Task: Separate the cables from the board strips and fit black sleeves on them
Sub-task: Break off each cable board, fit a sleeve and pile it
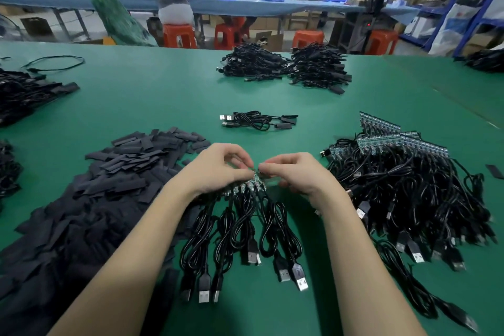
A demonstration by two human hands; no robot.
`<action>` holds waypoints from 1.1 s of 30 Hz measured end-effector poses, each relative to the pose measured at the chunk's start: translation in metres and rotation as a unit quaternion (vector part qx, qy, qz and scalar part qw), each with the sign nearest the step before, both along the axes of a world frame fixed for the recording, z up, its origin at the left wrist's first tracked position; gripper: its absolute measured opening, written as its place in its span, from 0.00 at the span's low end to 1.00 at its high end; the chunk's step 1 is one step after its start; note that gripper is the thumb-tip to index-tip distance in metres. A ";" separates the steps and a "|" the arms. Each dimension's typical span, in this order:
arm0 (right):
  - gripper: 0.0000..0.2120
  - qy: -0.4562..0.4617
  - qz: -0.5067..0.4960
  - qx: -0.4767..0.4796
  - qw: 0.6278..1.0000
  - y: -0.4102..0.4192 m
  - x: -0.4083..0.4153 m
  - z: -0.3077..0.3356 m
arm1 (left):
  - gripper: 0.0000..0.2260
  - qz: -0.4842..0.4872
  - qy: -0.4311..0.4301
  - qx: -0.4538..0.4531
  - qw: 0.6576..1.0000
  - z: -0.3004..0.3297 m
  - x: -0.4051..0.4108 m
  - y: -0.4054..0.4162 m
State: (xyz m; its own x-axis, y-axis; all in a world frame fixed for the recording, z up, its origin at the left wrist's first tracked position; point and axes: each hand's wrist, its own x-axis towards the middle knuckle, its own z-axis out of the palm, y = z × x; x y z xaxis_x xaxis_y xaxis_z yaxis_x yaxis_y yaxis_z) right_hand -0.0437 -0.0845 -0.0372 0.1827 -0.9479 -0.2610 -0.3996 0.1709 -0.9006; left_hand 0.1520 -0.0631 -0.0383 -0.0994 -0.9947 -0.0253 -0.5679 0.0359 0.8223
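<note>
My left hand (218, 168) and my right hand (297, 174) meet over the middle of the green table, both pinching one board strip (252, 183) with small blue-green boards. Several black USB cables (245, 237) hang from that strip toward me, their plugs lying on the mat. A big heap of flat black sleeves (103, 194) lies to the left of my left arm. To the right sits a pile of more board strips with cables (403, 172). A small bundle of sleeved cables (256, 120) lies just beyond my hands.
Two stacks of finished black cables (286, 65) sit at the far middle of the green table (152, 101). More dark piles (24, 95) lie at the left edge. Behind the table, two people sit on red stools at a blue bench.
</note>
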 end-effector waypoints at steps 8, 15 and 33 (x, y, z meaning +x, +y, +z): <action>0.12 -0.133 0.041 -0.005 0.990 0.001 -0.009 0.002 | 0.15 -0.022 0.221 0.066 0.973 0.008 -0.001 0.012; 0.20 -0.180 0.076 0.014 0.981 0.000 -0.012 0.004 | 0.14 -0.005 0.320 0.159 0.934 0.011 -0.007 0.012; 0.09 -0.320 0.048 0.162 0.932 0.008 0.000 0.010 | 0.07 -0.063 0.457 0.196 0.866 0.006 -0.007 0.013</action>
